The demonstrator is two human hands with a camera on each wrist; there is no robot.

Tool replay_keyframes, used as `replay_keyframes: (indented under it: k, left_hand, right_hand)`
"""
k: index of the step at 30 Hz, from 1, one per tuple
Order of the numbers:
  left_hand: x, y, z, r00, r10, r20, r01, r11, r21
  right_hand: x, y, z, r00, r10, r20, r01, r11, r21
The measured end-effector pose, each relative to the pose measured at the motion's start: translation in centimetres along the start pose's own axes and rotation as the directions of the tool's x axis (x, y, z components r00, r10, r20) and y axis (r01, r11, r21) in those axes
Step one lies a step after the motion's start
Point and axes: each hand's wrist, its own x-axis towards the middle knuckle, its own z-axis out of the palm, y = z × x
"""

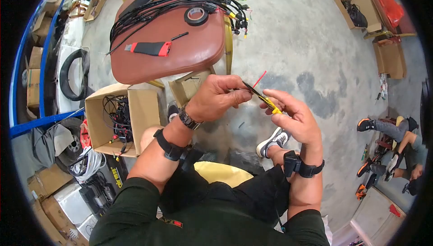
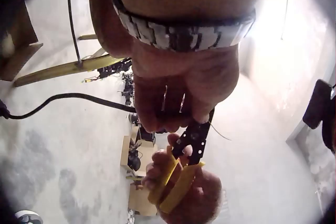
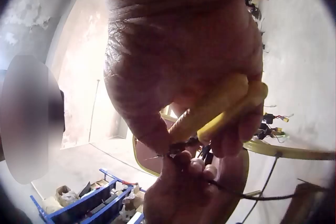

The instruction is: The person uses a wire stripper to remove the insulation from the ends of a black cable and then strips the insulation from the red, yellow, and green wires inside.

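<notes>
My right hand (image 1: 297, 117) holds wire strippers by their yellow handles (image 2: 181, 186), which stand somewhat spread. The black, flat head (image 2: 195, 136) of the strippers, with small holes in it, reaches up to the fingertips of my left hand (image 1: 217, 96). That left hand pinches a black cable (image 2: 86, 97), its fingers curled round it right beside the stripper head. A thin red wire (image 1: 260, 79) sticks out near the left fingertips in the head view. Where the strippers meet the cable is largely hidden by fingers.
On a brown chair seat (image 1: 180, 68) lie a bundle of black cables (image 1: 158, 14), black tape (image 1: 196, 16), a red and black utility knife (image 1: 151, 48) and a phone (image 1: 142, 2). A cardboard box (image 1: 146, 115) of cables stands at left. Another person (image 1: 401, 142) is at right.
</notes>
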Motion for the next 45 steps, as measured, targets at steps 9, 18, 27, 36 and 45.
replay_keyframes:
  k: [9,18,27,36,45]
  left_hand:
    - [-0.1,1.2,0.2,0.988,-0.156,0.004,0.147,0.94,0.307]
    - [-0.1,-1.1,1.7,0.956,0.247,-0.161,0.023,0.481,0.876]
    - [-0.4,-0.2,0.7,0.941,0.284,-0.186,-0.048,0.653,0.755]
    - [-0.3,0.1,0.3,0.919,0.302,-0.255,-0.126,0.836,0.534]
    - [-0.4,0.4,0.5,0.883,0.36,-0.302,-0.185,0.857,0.481]
  right_hand:
    - [-0.8,-1.3,-2.3,0.99,0.105,0.093,-0.1,0.993,-0.058]
    - [0.4,-1.4,-0.2,0.984,0.152,-0.091,-0.177,0.854,-0.488]
    - [0.8,0.0,-0.2,0.997,0.061,-0.054,-0.076,0.94,-0.332]
    - [1.1,0.2,-0.6,0.999,0.037,0.016,-0.036,0.997,-0.071]
    - [1.3,0.2,0.6,0.999,0.02,0.039,-0.027,0.982,0.189]
